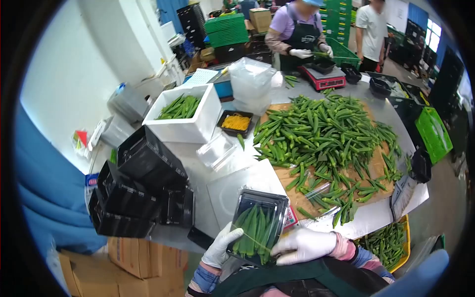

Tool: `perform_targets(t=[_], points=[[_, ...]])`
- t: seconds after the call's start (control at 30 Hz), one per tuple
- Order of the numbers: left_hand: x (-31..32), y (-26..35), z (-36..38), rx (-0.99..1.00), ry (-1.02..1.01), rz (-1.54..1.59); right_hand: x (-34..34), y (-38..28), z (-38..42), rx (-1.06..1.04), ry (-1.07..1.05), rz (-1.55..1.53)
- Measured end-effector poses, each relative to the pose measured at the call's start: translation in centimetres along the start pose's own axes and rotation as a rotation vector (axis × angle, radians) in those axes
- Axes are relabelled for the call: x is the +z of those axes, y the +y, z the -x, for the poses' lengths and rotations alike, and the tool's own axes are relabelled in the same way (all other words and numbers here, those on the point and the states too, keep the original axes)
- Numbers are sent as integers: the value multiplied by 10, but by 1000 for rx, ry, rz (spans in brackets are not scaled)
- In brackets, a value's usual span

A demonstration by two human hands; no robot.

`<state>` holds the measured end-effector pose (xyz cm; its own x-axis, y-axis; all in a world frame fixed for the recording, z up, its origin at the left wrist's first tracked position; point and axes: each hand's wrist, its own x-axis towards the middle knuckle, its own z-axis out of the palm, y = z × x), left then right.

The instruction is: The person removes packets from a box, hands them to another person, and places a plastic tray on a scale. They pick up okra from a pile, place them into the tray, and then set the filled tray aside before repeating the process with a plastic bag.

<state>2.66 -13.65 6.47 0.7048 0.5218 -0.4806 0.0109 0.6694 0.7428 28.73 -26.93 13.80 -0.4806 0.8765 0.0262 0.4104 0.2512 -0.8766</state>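
A black tray of okra (pixel 255 222) under a clear lid tilts in front of me at the table's near edge. My left hand (pixel 221 246), in a white glove, grips its left side, thumb over the lid. My right hand (pixel 304 246), also gloved, is at the tray's lower right corner with its fingers curled together. Between the left thumb and the right fingers a thin yellowish rubber band (pixel 256 241) runs taut across the lid. Behind the tray, a large heap of loose okra (pixel 321 131) covers a brown board.
Stacked black trays (pixel 148 163) stand left. Behind are a white foam box (pixel 208 116) of okra, a small tray of yellow rubber bands (pixel 236 122) and clear lids (pixel 250 79). A yellow crate (pixel 406 247) holds okra at lower right. Across the table, a person works beside a red scale (pixel 324 78).
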Motion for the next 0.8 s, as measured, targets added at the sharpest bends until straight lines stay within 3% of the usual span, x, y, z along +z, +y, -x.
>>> perform_targets(t=[0.1, 0.17, 0.23, 0.37, 0.4, 0.43, 0.5, 0.57, 0.63, 0.67, 0.7, 0.8], points=[[9, 22, -17, 115, 78, -38, -22, 43, 1, 40, 401, -217], [15, 41, -34, 217, 81, -39, -32, 62, 1, 253, 767, -207], [29, 53, -58, 241, 104, -12, -33, 101, -6, 179, 747, -626], [54, 63, -113, 257, 148, -203, -28, 124, -47, 267, 697, -573], [53, 60, -125, 224, 108, -74, -37, 113, -53, 328, 726, -676], [48, 57, -136, 189, 68, 54, -40, 146, -55, 413, 789, -710], [43, 66, -140, 264, 73, 43, -68, 180, -51, 434, 901, -916], [32, 78, -141, 356, 145, -25, -115, 194, -46, 500, 1135, -721], [8, 94, -138, 461, 282, -156, -172, 226, -34, 309, 1280, -744], [-3, 102, -133, 529, 395, -229, -202, 229, -31, 340, 1414, -511], [-15, 110, -128, 595, 511, -303, -233, 268, -19, 248, 1498, -511], [-54, 121, -108, 680, 748, -320, -316, 306, 5, 325, 1714, -294]])
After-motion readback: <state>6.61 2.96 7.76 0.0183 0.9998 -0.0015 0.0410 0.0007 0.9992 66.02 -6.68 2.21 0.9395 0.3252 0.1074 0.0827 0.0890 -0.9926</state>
